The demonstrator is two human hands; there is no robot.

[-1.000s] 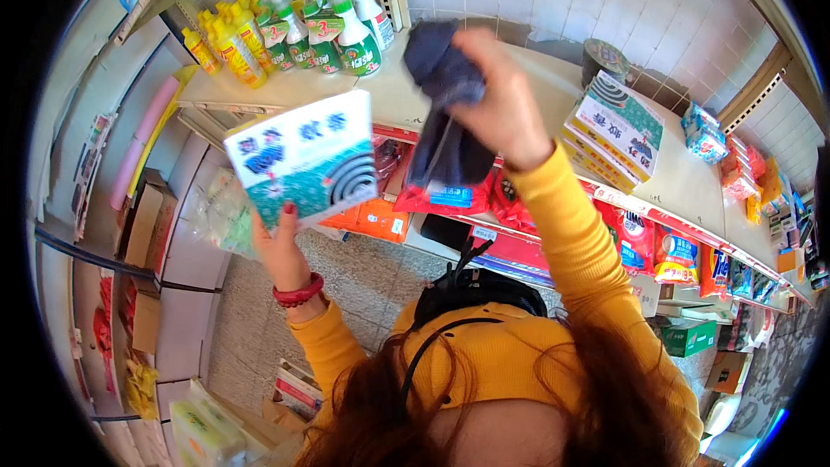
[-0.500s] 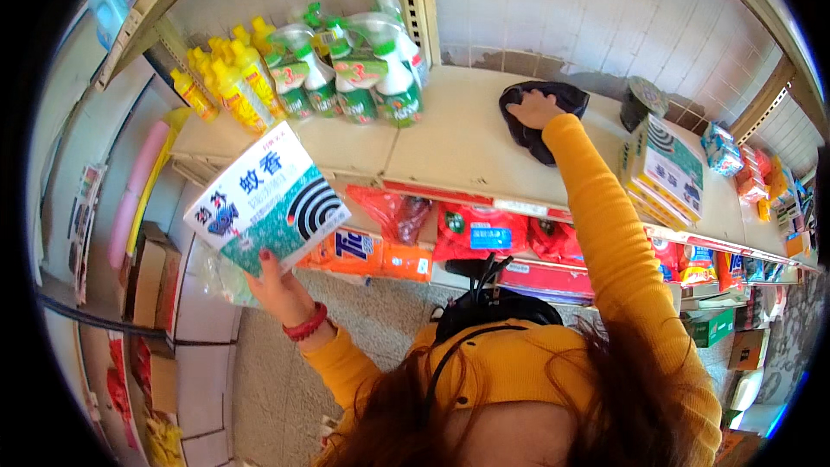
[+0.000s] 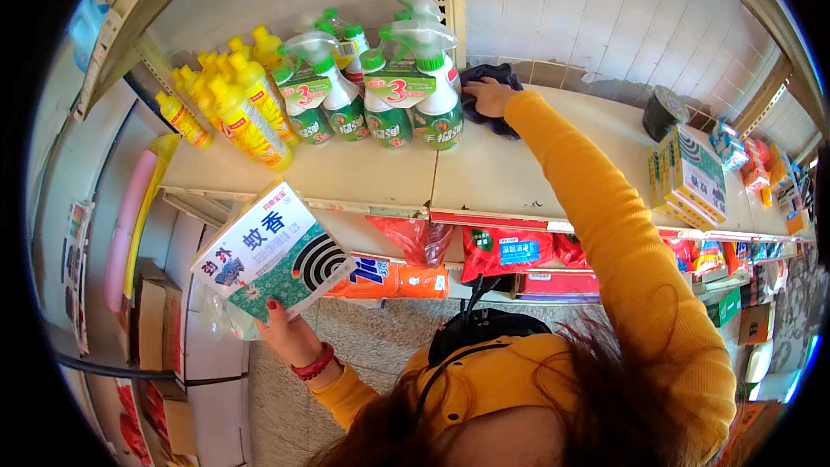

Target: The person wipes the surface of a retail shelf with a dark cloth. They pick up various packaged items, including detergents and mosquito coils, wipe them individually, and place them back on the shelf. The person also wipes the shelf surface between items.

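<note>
My left hand (image 3: 292,342) grips a white and teal mosquito coil box (image 3: 270,251) with a black spiral on it, held tilted in front of the shelf. Its thumb lies on the front face; something clear and plastic shows beneath the box. With my right arm stretched across the white shelf (image 3: 510,175), my right hand (image 3: 491,97) presses a dark cloth (image 3: 503,124) onto the surface near the back. The cloth lies just right of several green and white spray bottles (image 3: 389,112). Part of it is hidden beneath the hand.
Yellow bottles (image 3: 246,112) crowd the shelf's left end. To the right stand a dark round container (image 3: 664,112) and stacked mosquito coil boxes (image 3: 692,177). A lower shelf holds orange packs (image 3: 393,283) and red bags (image 3: 497,251). A metal upright (image 3: 445,0) rises behind the spray bottles.
My right hand has slid the cloth leftward along the shelf, close to the spray bottles. My left hand still holds the box, now slightly lower in view. The view has shifted a little.
</note>
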